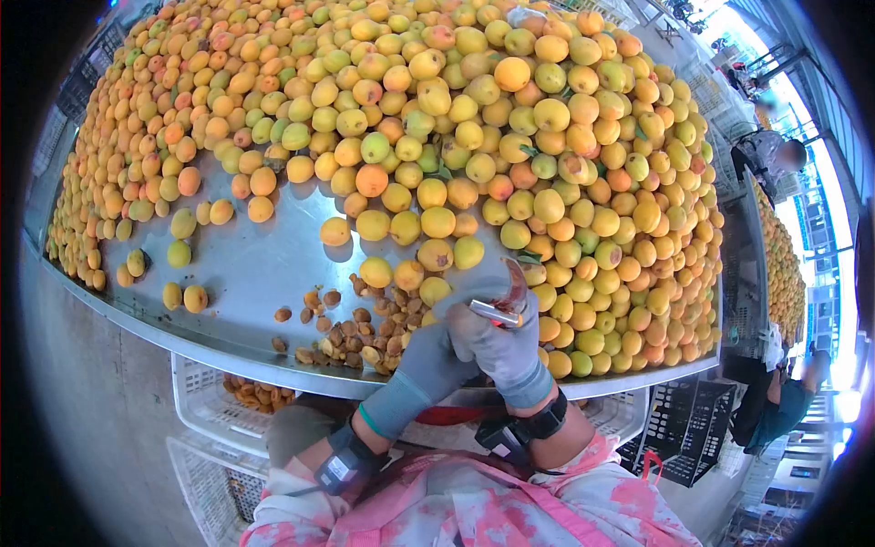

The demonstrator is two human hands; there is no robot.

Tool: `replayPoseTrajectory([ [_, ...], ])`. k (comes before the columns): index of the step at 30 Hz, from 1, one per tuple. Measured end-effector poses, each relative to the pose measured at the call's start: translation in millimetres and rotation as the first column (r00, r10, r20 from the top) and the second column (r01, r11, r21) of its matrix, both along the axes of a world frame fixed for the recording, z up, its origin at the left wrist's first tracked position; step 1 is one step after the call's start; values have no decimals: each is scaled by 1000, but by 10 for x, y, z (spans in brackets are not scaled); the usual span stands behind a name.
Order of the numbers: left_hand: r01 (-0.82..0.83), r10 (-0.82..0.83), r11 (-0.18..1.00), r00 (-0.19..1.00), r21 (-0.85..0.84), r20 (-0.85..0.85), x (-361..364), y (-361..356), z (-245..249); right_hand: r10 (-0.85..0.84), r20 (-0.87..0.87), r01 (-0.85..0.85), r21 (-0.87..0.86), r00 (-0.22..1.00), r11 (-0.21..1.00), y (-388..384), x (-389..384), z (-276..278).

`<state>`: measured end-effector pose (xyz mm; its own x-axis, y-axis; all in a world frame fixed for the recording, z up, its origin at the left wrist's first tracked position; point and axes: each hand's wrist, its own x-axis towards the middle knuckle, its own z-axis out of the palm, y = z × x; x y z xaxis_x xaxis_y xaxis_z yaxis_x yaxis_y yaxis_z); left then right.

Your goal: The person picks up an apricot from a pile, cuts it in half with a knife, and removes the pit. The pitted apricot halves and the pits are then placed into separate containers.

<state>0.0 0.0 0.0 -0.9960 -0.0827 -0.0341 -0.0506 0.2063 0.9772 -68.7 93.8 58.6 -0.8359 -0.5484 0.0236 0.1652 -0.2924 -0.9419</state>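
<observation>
The right hand (507, 354), in a grey glove, is closed in a fist around a small metal tool (496, 314) whose end sticks out above the knuckles. The gloved left hand (436, 357) presses against it, fingers curled; whether it grips anything cannot be told. Both hover over the near edge of the steel counter (264, 273). Just left of them lies a heap of brown pits (365, 333). Beyond, yellow-orange apricots (510, 128) are piled high. Below the counter edge, a white crate (205, 401) holds fruit pieces.
</observation>
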Motion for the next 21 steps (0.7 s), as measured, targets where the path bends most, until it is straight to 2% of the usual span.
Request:
replayPoseTrajectory([
  [2,42,-64,973,994,229,92,1,-18,69,-136,-12,132,-165,991,977,0,11,-48],
  [3,43,-66,975,993,218,99,-10,-42,109,-139,-4,136,-175,990,975,1,-35,-53],
  [5,40,-66,983,988,181,140,-35,-30,201,28,315,46,-224,949,973,26,-192,60],
  [6,44,-70,982,988,184,139,-39,-21,166,53,357,47,-265,932,963,-34,-188,130],
  [10,97,-116,979,988,182,98,-28,-24,12,60,327,27,-256,943,966,-23,-222,108],
  [12,125,-144,975,986,186,89,-40,-54,64,131,392,33,-386,911,922,-6,-251,84],
  [14,180,-265,911,945,370,192,-69,-115,275,155,418,34,-411,895,911,18,-285,34],
  [15,188,-273,910,943,370,191,-69,-116,294,187,437,27,-438,880,898,24,-304,24],
  [17,156,-336,829,907,537,255,-69,-116,320,173,459,58,-445,871,894,33,-328,36],
  [21,229,-333,838,934,496,132,-69,-143,331,257,516,76,-539,817,839,81,-409,-27],
])
